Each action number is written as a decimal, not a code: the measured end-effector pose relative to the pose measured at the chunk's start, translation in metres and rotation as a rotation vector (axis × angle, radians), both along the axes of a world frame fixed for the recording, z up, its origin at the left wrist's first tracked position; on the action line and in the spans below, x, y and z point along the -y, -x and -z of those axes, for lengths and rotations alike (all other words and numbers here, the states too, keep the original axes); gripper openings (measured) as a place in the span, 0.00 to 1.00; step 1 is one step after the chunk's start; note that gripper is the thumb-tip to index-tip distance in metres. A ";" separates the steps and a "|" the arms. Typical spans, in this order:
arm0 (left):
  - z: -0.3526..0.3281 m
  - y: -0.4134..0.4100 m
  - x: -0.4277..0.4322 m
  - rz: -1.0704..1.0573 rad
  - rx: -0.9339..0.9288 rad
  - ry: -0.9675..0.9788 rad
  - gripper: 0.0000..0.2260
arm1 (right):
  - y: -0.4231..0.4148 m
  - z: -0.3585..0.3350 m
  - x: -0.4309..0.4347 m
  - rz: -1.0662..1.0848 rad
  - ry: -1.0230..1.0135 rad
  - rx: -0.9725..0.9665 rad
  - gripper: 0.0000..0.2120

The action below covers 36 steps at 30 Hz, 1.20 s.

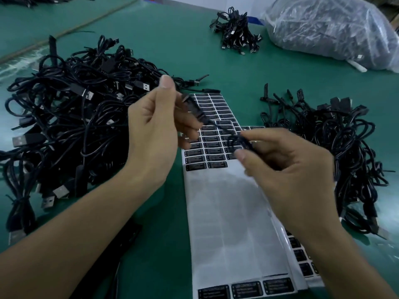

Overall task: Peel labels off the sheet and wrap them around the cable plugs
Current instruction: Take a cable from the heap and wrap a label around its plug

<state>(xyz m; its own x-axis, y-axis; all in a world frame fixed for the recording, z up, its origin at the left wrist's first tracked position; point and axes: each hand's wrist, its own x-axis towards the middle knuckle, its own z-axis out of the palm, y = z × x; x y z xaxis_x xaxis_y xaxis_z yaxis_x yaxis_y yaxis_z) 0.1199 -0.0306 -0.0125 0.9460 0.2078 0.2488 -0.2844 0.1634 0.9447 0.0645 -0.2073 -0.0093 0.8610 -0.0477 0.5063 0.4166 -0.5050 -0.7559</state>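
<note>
The left grip [155, 128] pinches the plug [194, 106] between thumb and curled fingers. The right grip [287, 169] pinches the cable [218, 125] nearby. Both hover over the sheet [226, 212] of labels lying on the tabletop [172, 50].

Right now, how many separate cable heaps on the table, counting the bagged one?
5: large left heap, right heap, small bundle far centre, bagged heap far right, cut-off tangle at the top-left edge. More may sit outside the frame.
</note>
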 end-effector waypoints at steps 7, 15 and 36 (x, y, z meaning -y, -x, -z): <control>0.003 0.001 -0.007 -0.205 0.290 -0.594 0.16 | -0.006 -0.012 0.034 0.519 0.201 0.174 0.21; -0.006 -0.005 -0.030 -0.533 0.310 -1.371 0.11 | 0.002 -0.015 0.024 0.593 0.415 -0.009 0.28; -0.005 -0.009 -0.042 -0.504 0.205 -1.348 0.07 | -0.005 0.022 0.000 0.016 0.354 0.091 0.05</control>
